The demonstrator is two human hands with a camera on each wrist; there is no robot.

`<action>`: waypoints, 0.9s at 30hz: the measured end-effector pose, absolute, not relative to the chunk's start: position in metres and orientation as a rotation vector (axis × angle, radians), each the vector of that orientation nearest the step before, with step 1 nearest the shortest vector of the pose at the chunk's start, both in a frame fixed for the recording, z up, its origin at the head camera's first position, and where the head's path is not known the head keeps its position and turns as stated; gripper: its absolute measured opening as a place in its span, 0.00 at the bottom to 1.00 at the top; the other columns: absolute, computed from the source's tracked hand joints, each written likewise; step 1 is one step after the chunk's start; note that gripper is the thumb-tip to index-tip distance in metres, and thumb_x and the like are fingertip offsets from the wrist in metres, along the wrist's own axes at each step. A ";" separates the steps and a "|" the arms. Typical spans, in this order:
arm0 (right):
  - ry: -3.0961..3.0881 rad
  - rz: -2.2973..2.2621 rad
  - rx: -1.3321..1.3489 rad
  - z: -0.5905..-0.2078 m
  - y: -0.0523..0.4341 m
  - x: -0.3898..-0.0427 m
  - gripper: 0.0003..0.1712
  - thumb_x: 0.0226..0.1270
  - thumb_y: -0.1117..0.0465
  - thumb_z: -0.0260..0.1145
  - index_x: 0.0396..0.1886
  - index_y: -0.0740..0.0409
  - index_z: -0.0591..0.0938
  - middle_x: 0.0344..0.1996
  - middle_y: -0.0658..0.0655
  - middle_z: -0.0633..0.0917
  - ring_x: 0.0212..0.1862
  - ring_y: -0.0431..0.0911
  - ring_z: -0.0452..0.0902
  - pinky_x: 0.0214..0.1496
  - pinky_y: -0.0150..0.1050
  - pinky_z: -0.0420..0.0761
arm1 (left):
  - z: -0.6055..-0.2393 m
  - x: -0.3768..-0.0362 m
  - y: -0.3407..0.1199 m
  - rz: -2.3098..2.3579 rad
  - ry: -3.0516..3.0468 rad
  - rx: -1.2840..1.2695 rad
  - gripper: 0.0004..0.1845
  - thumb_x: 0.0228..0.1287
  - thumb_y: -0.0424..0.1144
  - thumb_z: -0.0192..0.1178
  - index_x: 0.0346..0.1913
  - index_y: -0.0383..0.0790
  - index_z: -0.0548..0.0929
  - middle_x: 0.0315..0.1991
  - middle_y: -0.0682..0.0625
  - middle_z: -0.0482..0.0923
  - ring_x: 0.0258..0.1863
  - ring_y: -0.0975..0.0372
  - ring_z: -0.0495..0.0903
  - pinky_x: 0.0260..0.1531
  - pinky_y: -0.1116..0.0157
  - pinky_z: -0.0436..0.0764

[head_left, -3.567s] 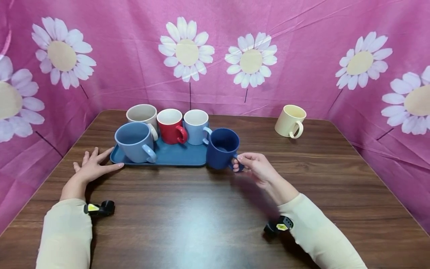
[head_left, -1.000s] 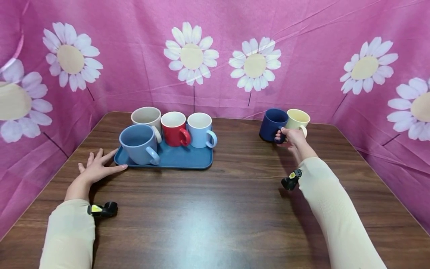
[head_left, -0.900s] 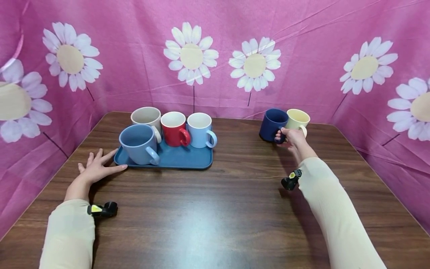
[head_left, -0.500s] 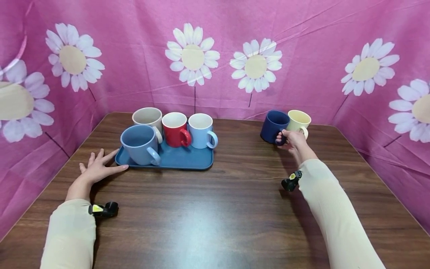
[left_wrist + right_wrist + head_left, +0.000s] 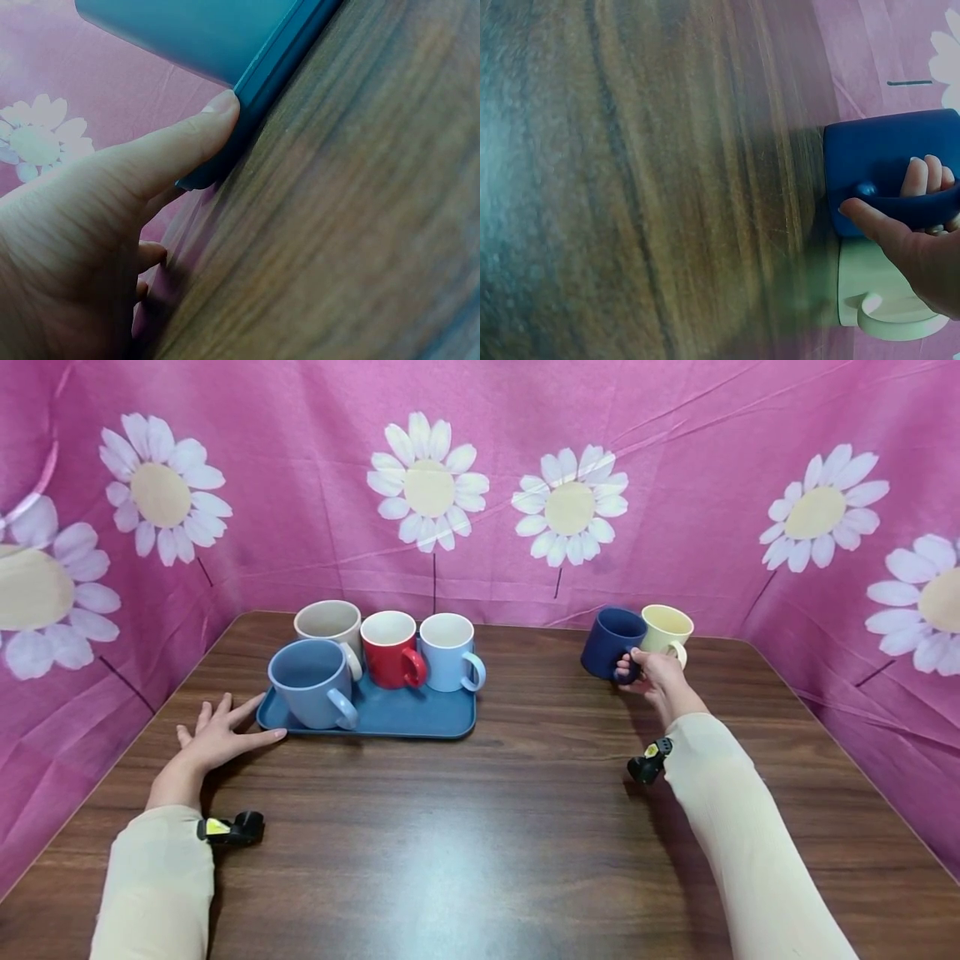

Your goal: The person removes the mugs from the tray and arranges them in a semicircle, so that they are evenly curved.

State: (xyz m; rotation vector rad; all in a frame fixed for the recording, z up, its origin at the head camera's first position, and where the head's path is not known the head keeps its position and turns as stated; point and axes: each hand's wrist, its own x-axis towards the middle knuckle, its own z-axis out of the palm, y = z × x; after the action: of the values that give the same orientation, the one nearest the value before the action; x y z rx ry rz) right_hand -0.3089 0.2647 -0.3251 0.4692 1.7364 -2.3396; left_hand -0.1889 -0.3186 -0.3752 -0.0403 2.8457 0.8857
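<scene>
- Nearest: left sleeve (image 5: 153, 877) and right sleeve (image 5: 738, 827), both cream; a small black camera sits at each cuff, the left one (image 5: 238, 828) and the right one (image 5: 648, 762).
- Counter (image 5: 450, 827): dark brown wood grain, pale glare at front middle.
- Left hand (image 5: 212, 743): at the left end of the tray (image 5: 408, 716). Grip wide, fingers spread; left wrist view has the thumb tip touching the tray's rim.
- Tray: dark blue, rounded corners, on the left half of the counter.
- Front left on tray: large grey-blue mug (image 5: 306, 692), upright, handle toward front right.
- Back row, left to right: beige mug (image 5: 328, 620), partly hidden by the grey-blue one; red mug (image 5: 386, 664), white inside; light blue mug (image 5: 444, 667), also white inside, at the back right corner.
- Right hand (image 5: 654, 675): out toward the counter's far right. Grip narrow, fingers curled round the handle of the navy mug (image 5: 607, 652).
- Navy mug: far right of counter, well apart from tray, mouth up. Right wrist view dim; hard to tell whether its base bears fully on the wood.
- Yellow mug (image 5: 658, 641): upright, just beside the navy mug on its right, partly covered by the hand.
- Farthest: pink cloth (image 5: 637, 402), creased, printed with white daisies (image 5: 429, 487).
</scene>
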 end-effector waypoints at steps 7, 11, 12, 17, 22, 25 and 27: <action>1.733 -2.334 0.488 -0.325 0.266 -0.307 0.14 0.66 0.64 0.47 0.23 0.62 0.73 0.15 0.53 0.79 0.22 0.42 0.78 0.34 0.46 0.76 | -0.376 -0.189 -0.319 0.896 2.843 -0.035 0.48 0.49 0.61 0.55 0.67 0.44 0.44 0.60 0.26 0.25 0.56 0.37 0.18 0.38 0.35 0.20; 1.752 -2.335 0.486 -0.325 0.265 -0.306 0.13 0.65 0.63 0.47 0.23 0.61 0.74 0.15 0.53 0.79 0.21 0.41 0.77 0.33 0.46 0.76 | -0.375 -0.190 -0.318 0.891 2.845 -0.034 0.48 0.49 0.61 0.55 0.67 0.44 0.44 0.60 0.26 0.25 0.55 0.37 0.18 0.38 0.35 0.21; 1.756 -2.333 0.488 -0.326 0.265 -0.307 0.13 0.65 0.63 0.48 0.23 0.61 0.74 0.15 0.53 0.79 0.21 0.41 0.77 0.34 0.46 0.76 | -0.375 -0.190 -0.318 0.891 2.844 -0.034 0.48 0.49 0.61 0.55 0.67 0.44 0.44 0.60 0.26 0.25 0.55 0.37 0.18 0.38 0.35 0.21; 1.772 -2.335 0.506 -0.327 0.267 -0.307 0.12 0.65 0.63 0.49 0.23 0.60 0.74 0.16 0.53 0.80 0.22 0.42 0.77 0.37 0.48 0.76 | -0.375 -0.190 -0.318 0.892 2.844 -0.035 0.48 0.49 0.61 0.55 0.67 0.44 0.44 0.60 0.26 0.25 0.55 0.37 0.17 0.38 0.35 0.20; 1.745 -2.333 0.487 -0.326 0.269 -0.305 0.10 0.64 0.63 0.50 0.26 0.61 0.75 0.18 0.54 0.81 0.24 0.42 0.78 0.37 0.47 0.76 | -0.375 -0.190 -0.318 0.893 2.841 -0.036 0.48 0.49 0.61 0.55 0.67 0.44 0.44 0.60 0.26 0.25 0.55 0.37 0.17 0.38 0.35 0.20; 1.727 -2.342 0.456 -0.328 0.270 -0.305 0.10 0.63 0.63 0.52 0.25 0.60 0.76 0.19 0.54 0.81 0.24 0.42 0.78 0.36 0.44 0.76 | -0.376 -0.189 -0.318 0.901 2.834 -0.042 0.48 0.49 0.61 0.55 0.67 0.44 0.43 0.60 0.26 0.25 0.55 0.37 0.17 0.38 0.35 0.20; 1.734 -2.347 0.430 -0.330 0.270 -0.305 0.11 0.63 0.63 0.53 0.23 0.59 0.78 0.18 0.54 0.81 0.24 0.42 0.78 0.35 0.43 0.76 | -0.376 -0.189 -0.318 0.904 2.830 -0.045 0.48 0.49 0.61 0.55 0.67 0.44 0.43 0.60 0.26 0.24 0.55 0.37 0.17 0.38 0.35 0.19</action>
State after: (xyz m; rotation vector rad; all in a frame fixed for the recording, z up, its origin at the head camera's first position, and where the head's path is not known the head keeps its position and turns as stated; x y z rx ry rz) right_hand -0.3050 0.2699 -0.3296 0.4297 1.7340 -2.3468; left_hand -0.1886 -0.3181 -0.3757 -0.0451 2.8300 0.9038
